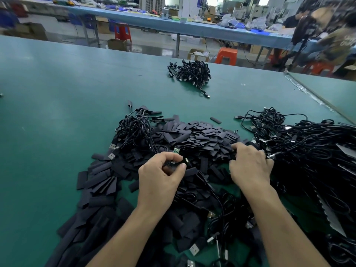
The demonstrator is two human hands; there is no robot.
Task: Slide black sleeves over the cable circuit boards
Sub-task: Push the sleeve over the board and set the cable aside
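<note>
A big heap of flat black sleeves (pixel 202 137) covers the green table in front of me. My left hand (pixel 161 176) pinches a black cable just below its small green circuit board (pixel 176 150), which sticks up above my fingers. My right hand (pixel 250 164) lies palm down on the sleeve heap, its fingertips curled into the sleeves; whether it holds one is hidden. A tangle of black USB cables (pixel 312 151) lies to the right.
A second bundle of black cables (pixel 190 74) sits farther back on the green table (pixel 57 93). More cables and USB plugs (pixel 211 214) lie near my forearms. Orange stools and long blue benches stand beyond the table's far edge.
</note>
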